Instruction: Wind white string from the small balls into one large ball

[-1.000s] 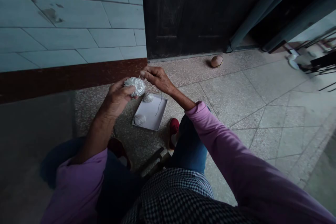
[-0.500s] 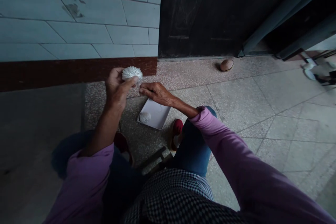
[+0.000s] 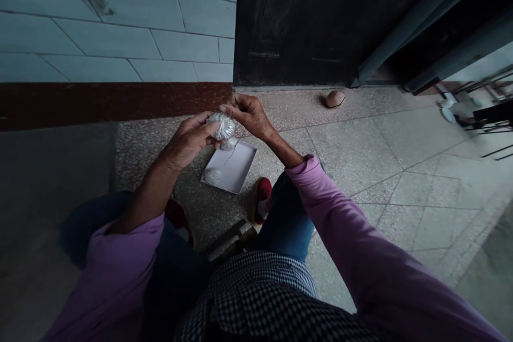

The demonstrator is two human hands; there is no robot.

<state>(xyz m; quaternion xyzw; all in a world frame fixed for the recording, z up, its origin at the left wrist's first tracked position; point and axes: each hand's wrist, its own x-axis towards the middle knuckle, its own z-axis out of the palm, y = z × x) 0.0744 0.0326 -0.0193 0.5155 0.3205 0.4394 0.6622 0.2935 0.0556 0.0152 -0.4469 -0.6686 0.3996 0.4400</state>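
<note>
The left hand (image 3: 188, 141) is grasping a white ball of yarn (image 3: 226, 127) between thumb and fingers, holding it in the air near the far end of a shallow box (image 3: 235, 170). The right hand (image 3: 251, 117) is bringing thumb and forefinger together at the ball's top edge — whether they are pinching a strand, I cannot tell. The step in hand seems to be working the yarn at that edge; the next move is probably calling for a steady left hold and a light right pull. A thin thread (image 3: 231, 155) is hanging over the box, where another ball (image 3: 212, 175) is lying. The held ball is looking roundish — no clear long axis is showing, and the left fingers are hiding which way it is pointing.
</note>
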